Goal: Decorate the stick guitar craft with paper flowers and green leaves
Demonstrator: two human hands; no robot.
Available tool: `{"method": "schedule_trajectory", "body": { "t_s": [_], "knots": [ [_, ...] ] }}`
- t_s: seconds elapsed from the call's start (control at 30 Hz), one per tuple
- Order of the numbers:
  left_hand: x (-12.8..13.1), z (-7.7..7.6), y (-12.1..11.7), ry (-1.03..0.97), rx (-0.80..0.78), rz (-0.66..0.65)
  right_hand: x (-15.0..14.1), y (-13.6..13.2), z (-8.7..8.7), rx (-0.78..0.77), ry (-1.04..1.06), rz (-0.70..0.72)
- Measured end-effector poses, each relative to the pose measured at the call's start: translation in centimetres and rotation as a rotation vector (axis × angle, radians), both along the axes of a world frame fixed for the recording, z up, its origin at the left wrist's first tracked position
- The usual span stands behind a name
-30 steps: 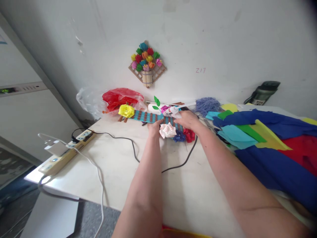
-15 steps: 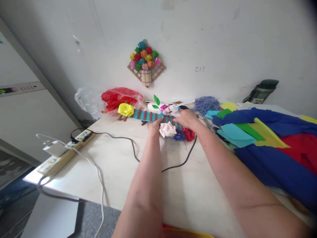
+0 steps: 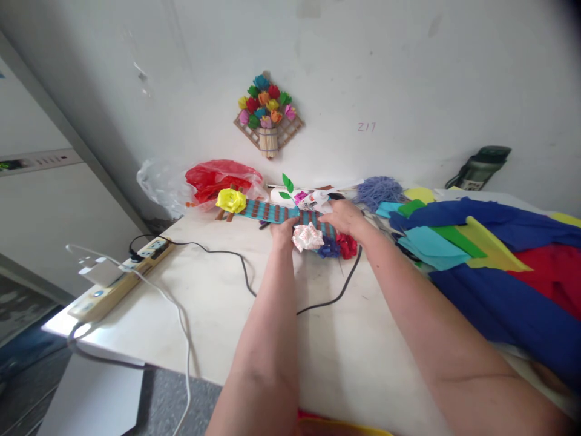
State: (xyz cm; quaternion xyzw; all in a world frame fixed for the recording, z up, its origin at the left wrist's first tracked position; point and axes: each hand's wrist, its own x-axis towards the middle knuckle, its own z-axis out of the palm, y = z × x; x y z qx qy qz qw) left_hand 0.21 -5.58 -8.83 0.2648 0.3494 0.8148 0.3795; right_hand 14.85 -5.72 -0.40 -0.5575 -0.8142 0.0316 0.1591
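A long turquoise strip with brown crossbars (image 3: 265, 211) lies toward the back of the table, a yellow paper flower (image 3: 231, 200) at its left end. My left hand (image 3: 284, 231) is closed at the strip's near edge, fingertips at the base of a stem with green paper leaves (image 3: 287, 182); the exact grip is partly hidden. In my right hand (image 3: 345, 217) is a white glue gun (image 3: 316, 200), its nose close to the stem and a pink flower (image 3: 300, 197). Beside my hands are a white patterned paper flower (image 3: 307, 237), a dark blue one (image 3: 329, 247) and a red one (image 3: 347, 246).
A power strip (image 3: 120, 280) with a white charger sits at the left edge, and a black cable (image 3: 245, 272) crosses the table. Red and clear plastic bags (image 3: 218, 180) lie behind. Coloured paper sheets (image 3: 472, 242), purple shredded paper (image 3: 379, 192) and a bottle (image 3: 483, 168) are at right.
The glue gun in my right hand has tilted slightly and shifted a little. My left hand and the strip look almost still.
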Motion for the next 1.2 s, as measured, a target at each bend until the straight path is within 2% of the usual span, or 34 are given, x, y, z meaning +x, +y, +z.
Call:
{"method": "schedule_trajectory", "body": {
  "t_s": [0.23,0.53,0.8,1.03,1.2],
  "knots": [
    [-0.1,-0.12,0.26,0.004,-0.04,0.007,0.02,0.08,-0.23,0.016,0.01,0.016],
    [0.14,0.26,-0.05,0.008,-0.017,0.005,-0.24,-0.27,0.01,0.013,-0.043,-0.013],
    [-0.02,-0.06,0.08,0.042,-0.012,0.014,-0.06,-0.36,0.08,0.038,-0.058,0.0],
    [0.21,0.36,-0.07,-0.012,-0.054,0.011,-0.11,-0.32,0.22,0.016,-0.037,-0.012],
    [0.32,0.59,-0.27,0.001,-0.02,0.002,-0.17,-0.31,0.17,0.015,-0.01,-0.017]
  ]
}}
